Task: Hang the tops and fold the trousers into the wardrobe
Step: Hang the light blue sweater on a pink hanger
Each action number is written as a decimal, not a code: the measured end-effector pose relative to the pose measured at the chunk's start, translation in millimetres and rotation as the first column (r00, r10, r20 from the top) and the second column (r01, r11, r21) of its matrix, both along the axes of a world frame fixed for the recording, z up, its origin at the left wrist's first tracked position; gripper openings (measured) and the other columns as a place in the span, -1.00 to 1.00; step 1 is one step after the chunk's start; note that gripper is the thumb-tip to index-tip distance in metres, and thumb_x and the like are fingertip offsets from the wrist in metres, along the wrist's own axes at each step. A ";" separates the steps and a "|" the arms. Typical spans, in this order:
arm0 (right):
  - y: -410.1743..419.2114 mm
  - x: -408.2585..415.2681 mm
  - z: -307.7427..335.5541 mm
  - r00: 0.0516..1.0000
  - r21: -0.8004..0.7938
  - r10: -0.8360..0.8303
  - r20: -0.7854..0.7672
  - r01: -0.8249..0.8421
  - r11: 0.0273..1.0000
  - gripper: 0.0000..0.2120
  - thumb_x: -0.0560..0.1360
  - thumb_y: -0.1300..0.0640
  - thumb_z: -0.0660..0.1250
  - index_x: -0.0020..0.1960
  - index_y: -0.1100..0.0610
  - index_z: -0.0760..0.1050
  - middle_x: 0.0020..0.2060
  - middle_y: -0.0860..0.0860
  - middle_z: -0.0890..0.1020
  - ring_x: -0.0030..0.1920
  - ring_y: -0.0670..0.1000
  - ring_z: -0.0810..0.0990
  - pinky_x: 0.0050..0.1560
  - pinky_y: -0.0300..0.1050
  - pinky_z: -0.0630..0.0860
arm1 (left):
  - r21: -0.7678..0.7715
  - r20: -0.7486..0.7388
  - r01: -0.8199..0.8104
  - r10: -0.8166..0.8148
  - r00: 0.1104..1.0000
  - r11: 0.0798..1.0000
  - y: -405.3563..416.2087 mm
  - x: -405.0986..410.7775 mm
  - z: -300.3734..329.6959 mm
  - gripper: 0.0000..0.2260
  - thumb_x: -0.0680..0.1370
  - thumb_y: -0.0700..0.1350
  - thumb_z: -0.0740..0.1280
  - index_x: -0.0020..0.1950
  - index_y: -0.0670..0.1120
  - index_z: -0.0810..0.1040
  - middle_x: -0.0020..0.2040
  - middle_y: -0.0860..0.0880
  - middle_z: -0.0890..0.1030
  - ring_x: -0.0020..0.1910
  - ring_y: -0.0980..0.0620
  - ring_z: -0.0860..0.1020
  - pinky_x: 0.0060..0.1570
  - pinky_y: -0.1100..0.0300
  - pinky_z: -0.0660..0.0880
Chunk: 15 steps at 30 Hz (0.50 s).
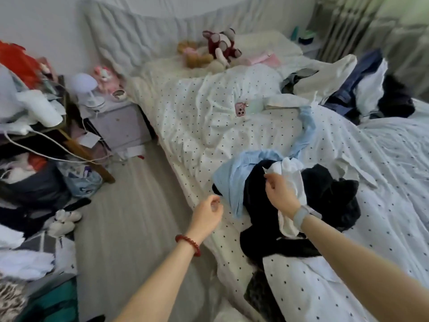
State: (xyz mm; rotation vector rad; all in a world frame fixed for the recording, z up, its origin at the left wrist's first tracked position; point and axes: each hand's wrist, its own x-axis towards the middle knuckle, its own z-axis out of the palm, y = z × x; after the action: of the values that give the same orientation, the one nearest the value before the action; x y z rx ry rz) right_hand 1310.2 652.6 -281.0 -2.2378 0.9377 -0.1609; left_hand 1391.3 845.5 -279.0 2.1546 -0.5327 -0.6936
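Your right hand (279,192) is over the pile of clothes at the near edge of the bed (209,126). Its fingers are curled and they seem to pinch the white top (291,180), but the picture is blurred there, so the exact hold is hard to see. The white top goes down behind your right wrist, and part of it is hidden by the arm. Your left hand (207,212) hangs beside the bed edge, fingers loosely curled, and it holds nothing.

Under the white top lie dark clothes (329,194); you cannot tell if they are trousers or tops. A blue shirt (234,180) lies just beside them, and one sleeve stretches up the bed toward a pink phone (239,109). More clothes (362,87) are heaped far right, partly cut off.

The wardrobe is not in view. A strip of bare floor (130,217) runs along the bed on your left, with clutter beyond it.
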 end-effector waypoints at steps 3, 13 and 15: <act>-65.3 66.5 -31.9 0.987 -0.147 0.054 -0.150 -0.076 0.986 -0.61 0.51 0.23 0.14 0.33 0.12 0.39 0.28 0.15 0.46 0.27 0.19 0.40 0.20 0.00 0.37 | 0.068 0.029 0.029 -0.031 0.999 0.997 -60.2 55.2 -27.6 -0.63 0.58 -0.06 0.23 0.37 -0.09 0.34 0.34 -0.05 0.39 0.28 0.03 0.40 0.21 0.23 0.32; -165.3 157.4 -64.3 0.891 0.277 0.194 -0.410 -0.081 0.957 -0.73 0.51 0.12 0.24 0.14 0.24 0.49 0.05 0.12 0.57 0.14 0.16 0.51 0.13 -0.07 0.41 | 0.322 -0.003 0.216 -0.227 0.974 0.922 -172.5 147.1 -74.6 -0.83 0.56 -0.04 0.21 0.01 -0.10 0.50 -0.02 -0.10 0.55 -0.04 -0.08 0.53 -0.13 0.13 0.46; -169.8 159.6 -49.0 0.934 0.311 0.162 -0.319 -0.058 0.949 -0.77 0.55 0.16 0.22 0.06 0.32 0.47 -0.07 0.13 0.55 0.02 0.14 0.53 -0.04 -0.16 0.35 | 0.235 -0.061 0.192 -0.183 0.981 0.953 -178.9 162.2 -62.0 -0.88 0.60 -0.11 0.14 -0.05 -0.11 0.42 -0.21 -0.05 0.51 -0.27 0.02 0.46 -0.33 0.18 0.34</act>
State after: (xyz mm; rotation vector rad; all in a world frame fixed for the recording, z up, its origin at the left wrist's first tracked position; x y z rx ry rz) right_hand 1469.8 482.7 -330.0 -2.0609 0.9376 0.4101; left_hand 1553.5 666.6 -341.0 2.3286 -0.6680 -0.9443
